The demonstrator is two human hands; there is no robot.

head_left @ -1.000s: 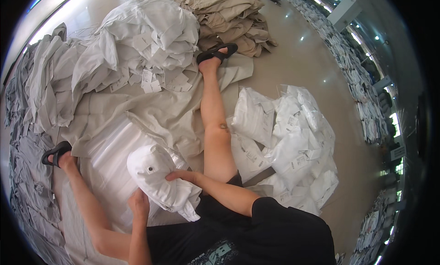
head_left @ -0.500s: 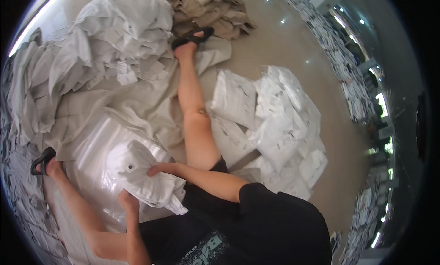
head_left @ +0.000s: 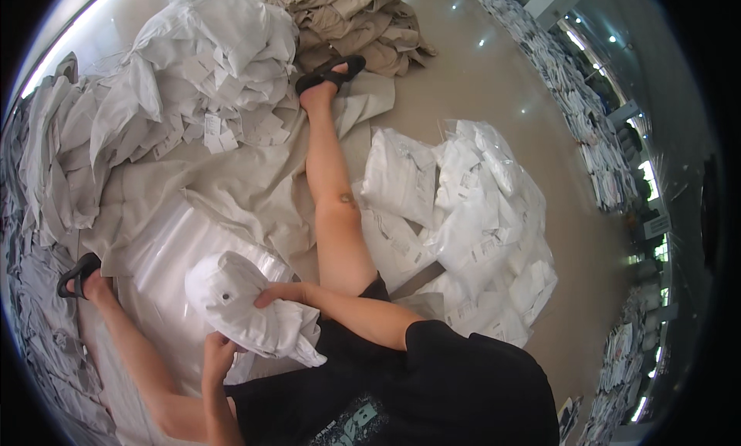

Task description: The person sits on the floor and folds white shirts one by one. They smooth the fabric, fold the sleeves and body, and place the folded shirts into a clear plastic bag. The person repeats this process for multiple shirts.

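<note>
A bunched white garment (head_left: 224, 280) with one small dark button or eyelet lies across my lap. My right hand (head_left: 276, 293) grips it from the right side, thumb on top and the other fingers hidden in the cloth. At its lower left edge, my left hand (head_left: 219, 355) is closed with the fingertips pinched against the fabric. Beneath the garment, between my legs, is a stack of clear plastic bags (head_left: 166, 265) on a beige cloth (head_left: 255, 187).
Bagged white garments (head_left: 478, 230) are heaped to my right. Ahead lie a pile of loose white clothes with paper tags (head_left: 216, 68) and a brown clothes pile (head_left: 355, 21). Grey clothes (head_left: 46, 346) line the left; long stacks of folded clothes (head_left: 571, 99) run along the far right.
The whole view has shifted slightly. My left fingers now pinch more plainly at the garment's lower left edge, and the garment's upper end looks rounder. My right hand keeps its grip.
</note>
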